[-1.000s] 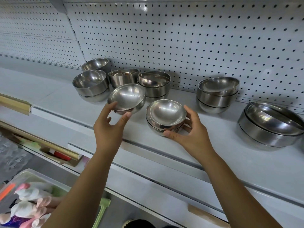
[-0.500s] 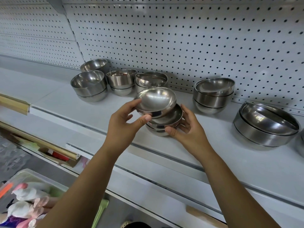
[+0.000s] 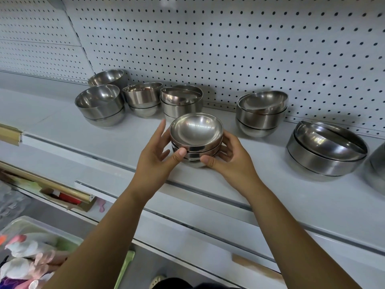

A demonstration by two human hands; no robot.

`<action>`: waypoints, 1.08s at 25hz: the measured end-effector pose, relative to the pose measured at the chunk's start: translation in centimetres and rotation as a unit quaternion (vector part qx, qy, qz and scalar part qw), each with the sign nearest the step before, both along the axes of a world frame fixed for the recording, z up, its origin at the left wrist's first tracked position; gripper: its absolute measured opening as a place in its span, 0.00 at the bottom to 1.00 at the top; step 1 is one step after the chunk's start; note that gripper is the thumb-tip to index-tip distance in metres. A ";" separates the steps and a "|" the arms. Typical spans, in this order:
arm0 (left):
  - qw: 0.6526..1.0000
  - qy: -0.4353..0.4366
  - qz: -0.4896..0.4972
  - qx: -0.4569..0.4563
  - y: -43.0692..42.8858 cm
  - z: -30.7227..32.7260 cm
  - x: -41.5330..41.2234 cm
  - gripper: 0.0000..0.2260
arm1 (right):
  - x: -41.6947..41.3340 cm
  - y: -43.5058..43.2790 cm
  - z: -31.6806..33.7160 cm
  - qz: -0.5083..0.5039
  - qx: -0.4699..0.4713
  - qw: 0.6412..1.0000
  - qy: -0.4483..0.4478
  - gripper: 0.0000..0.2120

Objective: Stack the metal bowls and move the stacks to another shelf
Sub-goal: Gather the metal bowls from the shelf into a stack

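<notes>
A stack of small shallow metal bowls (image 3: 195, 134) stands on the grey shelf (image 3: 270, 163), near its front edge. My left hand (image 3: 155, 155) grips the stack's left side, thumb on the top bowl's wall. My right hand (image 3: 227, 157) holds the right side, thumb at the lowest bowl. Behind them sit more metal bowl stacks: a deep pair (image 3: 100, 105) at the left, another bowl (image 3: 107, 77) behind it, a stack (image 3: 142, 99), a stack (image 3: 181, 101) with a tilted top bowl, and a stack (image 3: 261, 113) to the right.
A wide metal bowl stack (image 3: 325, 151) sits at the shelf's right, with another vessel (image 3: 377, 163) cut off by the frame edge. A pegboard wall (image 3: 229, 49) backs the shelf. Below left are a lower shelf with a gold rail (image 3: 60, 187) and a bin of goods (image 3: 27, 255).
My left hand carried a single small bowl rightwards and set it on top of the stack held by my right hand. Both hands now grasp the stack.
</notes>
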State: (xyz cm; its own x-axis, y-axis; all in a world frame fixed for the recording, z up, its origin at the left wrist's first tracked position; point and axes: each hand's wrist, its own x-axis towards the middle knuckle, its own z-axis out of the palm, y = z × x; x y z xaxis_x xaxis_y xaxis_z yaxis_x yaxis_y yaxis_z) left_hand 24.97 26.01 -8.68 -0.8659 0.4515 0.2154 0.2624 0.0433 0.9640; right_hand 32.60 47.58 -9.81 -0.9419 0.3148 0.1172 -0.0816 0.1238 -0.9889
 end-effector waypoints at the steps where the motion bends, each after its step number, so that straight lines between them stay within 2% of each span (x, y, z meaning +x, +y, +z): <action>1: 1.000 -0.016 0.005 0.008 0.1 -0.2 0.0 0.43 | 0.1 0.0 0.1 0.008 -0.003 1.000 0.005 0.44; 4: 1.000 -0.020 0.010 0.015 0.4 -0.6 0.1 0.45 | 1.3 0.0 1.1 0.009 0.009 1.000 0.002 0.42; 6: 1.000 -0.007 0.000 -0.001 0.5 -0.4 0.1 0.47 | 1.7 0.4 2.7 -0.029 0.022 0.999 0.002 0.39; 8: 0.999 0.019 0.000 -0.025 0.9 -0.3 -0.1 0.47 | 1.0 1.2 4.9 -0.073 0.047 0.996 0.020 0.28; 10: 0.999 0.035 0.007 -0.033 1.4 -0.1 -0.4 0.47 | -0.9 1.9 7.2 -0.076 0.070 0.994 0.032 0.14; 11: 0.999 0.035 0.012 -0.028 1.6 0.1 -0.5 0.47 | -2.2 2.1 8.1 -0.072 0.088 0.993 0.030 0.11; 13: 1.000 0.023 0.017 -0.011 1.6 0.3 -0.8 0.47 | -5.3 1.9 9.4 -0.063 0.134 0.989 0.005 0.10; 18: 1.000 0.020 0.007 -0.017 0.5 1.1 -1.8 0.45 | -12.0 0.2 10.5 0.000 0.268 0.962 -0.046 0.16; 21: 0.999 0.025 0.011 -0.024 -0.7 1.4 -2.3 0.45 | -14.2 0.2 9.7 0.003 0.279 0.959 -0.043 0.19; 27: 1.000 0.012 0.002 -0.006 -1.9 1.0 -2.9 0.44 | -15.4 0.5 8.2 -0.025 0.312 0.949 -0.019 0.07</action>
